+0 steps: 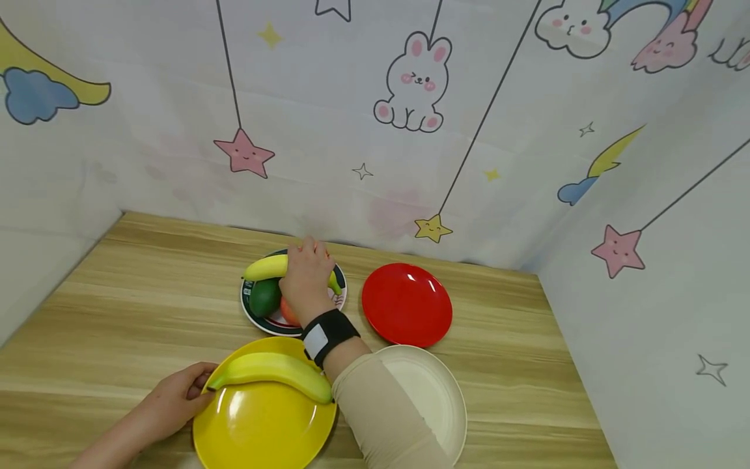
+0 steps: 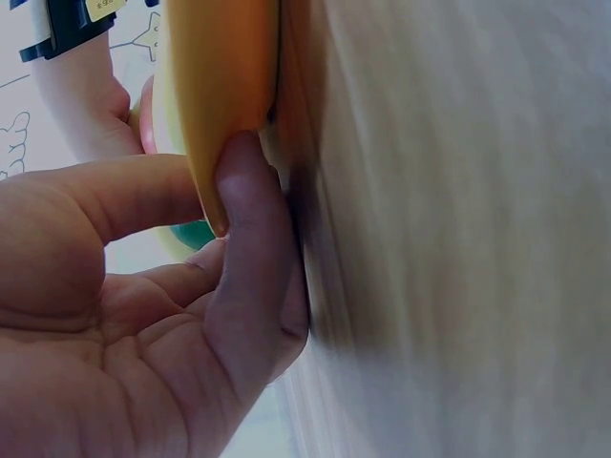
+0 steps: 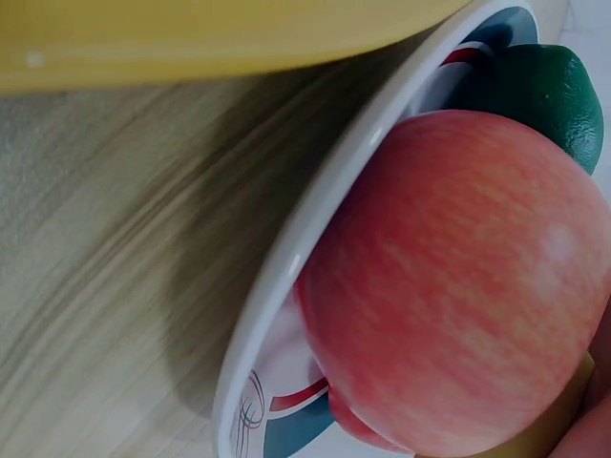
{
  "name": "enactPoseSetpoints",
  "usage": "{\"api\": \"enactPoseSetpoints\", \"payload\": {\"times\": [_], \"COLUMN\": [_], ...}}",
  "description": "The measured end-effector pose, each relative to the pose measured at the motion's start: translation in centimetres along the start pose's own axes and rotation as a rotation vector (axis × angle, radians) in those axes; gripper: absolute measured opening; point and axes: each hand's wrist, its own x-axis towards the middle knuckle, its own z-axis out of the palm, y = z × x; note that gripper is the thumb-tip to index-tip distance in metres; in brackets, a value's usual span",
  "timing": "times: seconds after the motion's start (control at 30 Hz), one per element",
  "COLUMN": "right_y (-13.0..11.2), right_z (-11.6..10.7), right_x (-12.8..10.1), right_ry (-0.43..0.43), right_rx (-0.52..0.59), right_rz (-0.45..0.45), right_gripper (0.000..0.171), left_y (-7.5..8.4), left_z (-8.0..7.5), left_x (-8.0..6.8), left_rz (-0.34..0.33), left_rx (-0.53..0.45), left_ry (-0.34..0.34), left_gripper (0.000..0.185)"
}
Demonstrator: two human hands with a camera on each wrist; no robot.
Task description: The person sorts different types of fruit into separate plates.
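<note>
My left hand [image 1: 178, 397] pinches the left rim of a yellow plate [image 1: 263, 433]; the left wrist view shows thumb and fingers on both sides of the rim. A banana [image 1: 275, 371] lies across that plate's upper part. Behind it stands a patterned plate [image 1: 252, 316] of fruit. My right hand [image 1: 307, 277] reaches over this plate and grips a second banana [image 1: 266, 268] by its middle, its fingertips partly hidden. Under the hand sits a red apple [image 3: 468, 277], beside a dark green fruit [image 1: 265, 298]. More red fruit [image 3: 363, 425] shows behind the apple.
A red plate [image 1: 407, 305] stands right of the fruit plate. In front of it is a cream plate [image 1: 436, 397], partly covered by my right sleeve. The wooden table [image 1: 515, 365] meets cartoon-printed walls [image 1: 328, 189] at the back and sides.
</note>
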Motion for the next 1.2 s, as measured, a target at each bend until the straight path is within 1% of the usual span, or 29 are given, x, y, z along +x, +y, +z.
{"api": "enactPoseSetpoints", "payload": {"times": [0.17, 0.4, 0.57, 0.67, 0.77, 0.87, 0.93, 1.07, 1.2], "right_y": [0.1, 0.5, 0.7, 0.9, 1.3, 1.9, 2.2, 2.9, 3.2], "right_z": [0.0, 0.1, 0.0, -0.1, -0.4, -0.8, -1.1, -1.4, -1.5], "right_x": [0.1, -0.2, -0.2, -0.3, -0.3, -0.5, -0.7, -1.0, -1.2], "right_ry": [-0.009, 0.030, 0.049, 0.070, 0.090, 0.113, 0.127, 0.139, 0.143], "right_rx": [0.013, 0.101, 0.134, 0.174, 0.230, 0.297, 0.344, 0.409, 0.424], "right_rz": [-0.007, -0.017, -0.014, -0.021, -0.032, -0.045, -0.055, -0.064, -0.066], "right_gripper": [0.060, 0.058, 0.054, 0.051, 0.051, 0.052, 0.051, 0.044, 0.037], "left_y": [-0.1, -0.2, -0.2, -0.1, -0.1, -0.1, -0.1, 0.0, 0.0], "left_z": [0.0, 0.1, 0.1, 0.1, 0.0, 0.0, 0.0, 0.1, 0.0], "left_x": [0.0, 0.0, 0.0, 0.0, 0.0, 0.0, 0.0, 0.0, -0.1], "left_rz": [0.001, 0.003, -0.008, -0.021, -0.031, -0.022, -0.007, 0.013, 0.010], "left_rx": [0.005, 0.011, 0.007, 0.004, -0.002, 0.001, 0.003, -0.002, -0.009], "left_ry": [0.001, 0.004, -0.006, -0.012, -0.014, -0.010, -0.004, 0.008, 0.008], "left_gripper": [0.037, 0.037, 0.038, 0.038, 0.039, 0.039, 0.038, 0.037, 0.037]}}
